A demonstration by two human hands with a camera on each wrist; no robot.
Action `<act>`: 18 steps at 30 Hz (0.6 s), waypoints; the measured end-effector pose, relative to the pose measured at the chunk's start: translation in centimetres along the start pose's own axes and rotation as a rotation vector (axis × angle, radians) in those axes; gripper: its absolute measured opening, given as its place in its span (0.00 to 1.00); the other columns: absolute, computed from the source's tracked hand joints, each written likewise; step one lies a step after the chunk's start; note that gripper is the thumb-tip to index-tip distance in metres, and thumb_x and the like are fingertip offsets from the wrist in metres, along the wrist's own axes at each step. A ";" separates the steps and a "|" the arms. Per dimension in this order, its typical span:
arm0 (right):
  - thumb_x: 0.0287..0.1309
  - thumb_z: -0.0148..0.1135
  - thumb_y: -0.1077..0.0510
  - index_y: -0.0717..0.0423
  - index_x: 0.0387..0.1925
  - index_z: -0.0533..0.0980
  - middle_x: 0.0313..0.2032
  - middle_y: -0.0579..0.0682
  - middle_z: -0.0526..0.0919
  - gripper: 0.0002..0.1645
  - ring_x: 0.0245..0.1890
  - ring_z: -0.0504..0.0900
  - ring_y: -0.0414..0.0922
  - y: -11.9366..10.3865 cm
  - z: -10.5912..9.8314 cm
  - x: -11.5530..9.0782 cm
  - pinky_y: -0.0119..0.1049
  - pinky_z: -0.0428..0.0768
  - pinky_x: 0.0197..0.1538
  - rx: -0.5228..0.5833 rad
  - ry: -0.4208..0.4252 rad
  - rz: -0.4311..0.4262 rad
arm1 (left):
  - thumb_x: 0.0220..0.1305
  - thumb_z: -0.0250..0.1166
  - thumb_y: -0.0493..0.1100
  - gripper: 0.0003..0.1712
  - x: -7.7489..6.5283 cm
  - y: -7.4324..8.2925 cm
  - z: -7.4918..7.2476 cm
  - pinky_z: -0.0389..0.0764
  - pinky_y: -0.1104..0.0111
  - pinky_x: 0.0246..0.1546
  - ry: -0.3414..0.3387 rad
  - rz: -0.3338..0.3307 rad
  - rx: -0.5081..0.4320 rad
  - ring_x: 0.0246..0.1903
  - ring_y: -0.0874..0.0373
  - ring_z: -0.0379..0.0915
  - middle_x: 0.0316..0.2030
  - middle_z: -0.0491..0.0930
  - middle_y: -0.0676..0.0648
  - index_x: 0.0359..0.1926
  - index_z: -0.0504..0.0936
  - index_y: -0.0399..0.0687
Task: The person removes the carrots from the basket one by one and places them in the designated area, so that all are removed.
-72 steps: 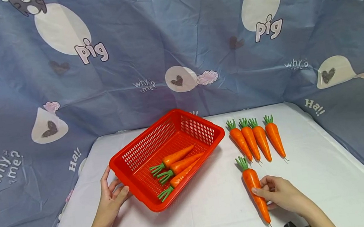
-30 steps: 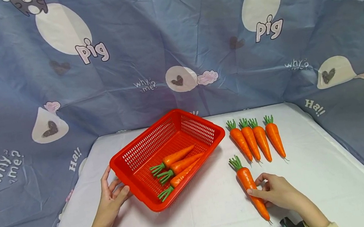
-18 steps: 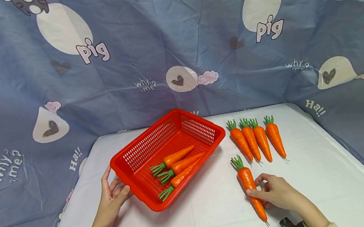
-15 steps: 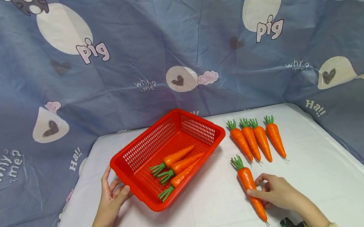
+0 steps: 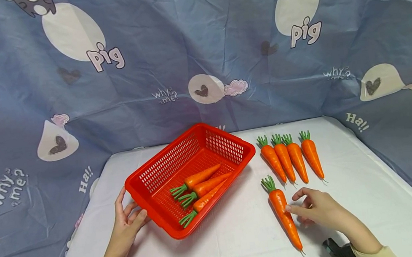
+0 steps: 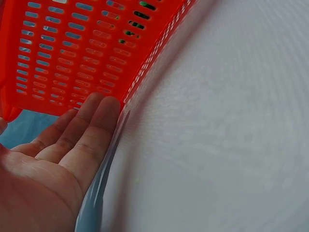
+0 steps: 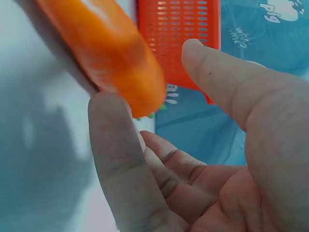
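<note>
A smooth, glossy orange carrot (image 5: 285,217), tapering to a thin rootlet below a tuft of stubby green stalks, is lying at the lower right of the frame on a table (image 5: 237,235) covered in white cloth. The right hand (image 5: 321,209) is hovering just to its right, thumb and fingers spread and gripping nothing; the thumb tip is overlapping the carrot's edge, and I cannot tell whether it is touching. At the lower left, the left hand (image 5: 124,226) is resting its fairly straight fingers against the end of a red plastic basket (image 5: 199,159), rectangular with slotted walls. Three carrots (image 5: 208,185) are lying inside it, while four more (image 5: 297,162) are lining up farther right. Wrinkled blue printed fabric (image 5: 133,22) is filling the background.
</note>
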State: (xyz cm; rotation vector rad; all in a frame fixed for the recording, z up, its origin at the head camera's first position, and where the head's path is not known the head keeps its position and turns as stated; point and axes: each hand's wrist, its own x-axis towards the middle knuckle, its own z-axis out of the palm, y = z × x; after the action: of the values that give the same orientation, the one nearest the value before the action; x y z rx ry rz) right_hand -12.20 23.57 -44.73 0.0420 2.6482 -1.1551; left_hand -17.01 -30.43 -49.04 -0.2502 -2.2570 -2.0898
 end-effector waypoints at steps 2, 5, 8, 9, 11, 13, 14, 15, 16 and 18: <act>0.64 0.76 0.41 0.63 0.55 0.78 0.25 0.48 0.83 0.33 0.25 0.82 0.45 -0.2 -0.5 0.1 0.34 0.80 0.30 -0.008 0.010 -0.029 | 0.77 0.63 0.33 0.56 0.0 0.0 0.0 0.90 0.66 0.49 0.000 0.000 -0.002 0.53 0.67 0.86 0.58 0.79 0.58 0.87 0.35 0.67; 0.65 0.75 0.43 0.64 0.56 0.77 0.26 0.49 0.83 0.32 0.26 0.83 0.45 -0.8 -1.3 0.3 0.34 0.82 0.30 -0.002 0.014 -0.069 | 0.77 0.63 0.33 0.56 0.0 0.0 0.0 0.90 0.66 0.50 -0.002 -0.001 -0.001 0.53 0.67 0.86 0.58 0.79 0.57 0.87 0.35 0.67; 0.66 0.75 0.44 0.65 0.56 0.77 0.28 0.50 0.83 0.32 0.27 0.84 0.45 -1.6 -2.0 0.6 0.34 0.84 0.31 -0.006 0.014 -0.106 | 0.77 0.63 0.34 0.57 0.0 0.1 0.0 0.90 0.66 0.50 -0.002 -0.006 0.006 0.54 0.67 0.86 0.59 0.78 0.57 0.87 0.35 0.68; 0.67 0.74 0.44 0.66 0.56 0.77 0.28 0.50 0.83 0.32 0.27 0.85 0.45 -1.9 -2.3 0.8 0.34 0.85 0.32 -0.007 0.013 -0.118 | 0.77 0.63 0.34 0.57 -0.1 0.1 0.0 0.90 0.67 0.50 -0.001 -0.009 0.009 0.54 0.67 0.85 0.59 0.78 0.57 0.87 0.35 0.68; 0.67 0.74 0.45 0.66 0.56 0.77 0.29 0.50 0.83 0.31 0.27 0.84 0.45 -2.6 -2.7 1.0 0.34 0.84 0.32 -0.018 0.014 -0.145 | 0.77 0.63 0.34 0.57 -0.1 0.2 0.0 0.90 0.67 0.50 0.001 -0.015 0.011 0.54 0.67 0.85 0.60 0.78 0.56 0.87 0.35 0.68; 0.67 0.74 0.45 0.65 0.56 0.77 0.30 0.50 0.83 0.31 0.28 0.84 0.45 -3.3 -3.1 1.3 0.33 0.85 0.33 -0.023 0.010 -0.172 | 0.77 0.63 0.34 0.56 -0.1 0.2 0.0 0.90 0.67 0.50 0.003 -0.019 0.013 0.54 0.67 0.85 0.60 0.77 0.55 0.87 0.35 0.69; 0.67 0.74 0.45 0.64 0.55 0.77 0.30 0.50 0.83 0.30 0.28 0.84 0.45 -3.6 -3.3 1.5 0.33 0.85 0.34 -0.025 0.007 -0.188 | 0.77 0.63 0.35 0.56 -0.1 0.2 0.0 0.89 0.67 0.51 0.003 -0.021 0.014 0.54 0.68 0.85 0.60 0.77 0.55 0.86 0.35 0.69; 0.67 0.75 0.45 0.64 0.54 0.77 0.30 0.50 0.84 0.29 0.28 0.84 0.45 -4.0 -3.5 1.7 0.33 0.85 0.34 -0.026 0.005 -0.204 | 0.77 0.63 0.35 0.56 -0.1 0.3 0.0 0.89 0.67 0.51 0.003 -0.023 0.015 0.54 0.68 0.85 0.61 0.77 0.55 0.86 0.35 0.69; 0.67 0.75 0.45 0.63 0.54 0.77 0.30 0.50 0.84 0.29 0.29 0.84 0.45 -4.3 -3.7 1.8 0.34 0.85 0.35 -0.032 0.004 -0.221 | 0.77 0.63 0.35 0.56 -0.1 0.3 0.0 0.89 0.67 0.51 0.002 -0.025 0.015 0.55 0.68 0.85 0.61 0.77 0.55 0.86 0.35 0.70; 0.66 0.75 0.44 0.61 0.54 0.77 0.31 0.49 0.85 0.29 0.29 0.85 0.44 -5.0 -4.1 2.3 0.34 0.85 0.35 -0.044 0.003 -0.249 | 0.77 0.63 0.35 0.56 -0.1 0.3 0.1 0.89 0.68 0.50 0.003 -0.023 0.016 0.55 0.68 0.85 0.61 0.77 0.55 0.86 0.35 0.70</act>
State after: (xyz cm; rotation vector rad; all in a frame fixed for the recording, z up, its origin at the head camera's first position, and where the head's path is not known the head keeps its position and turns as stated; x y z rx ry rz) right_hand -15.93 22.93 -39.05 -0.3020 2.7381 -1.1677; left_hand -16.88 -30.35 -48.77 -0.2208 -2.2850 -2.0799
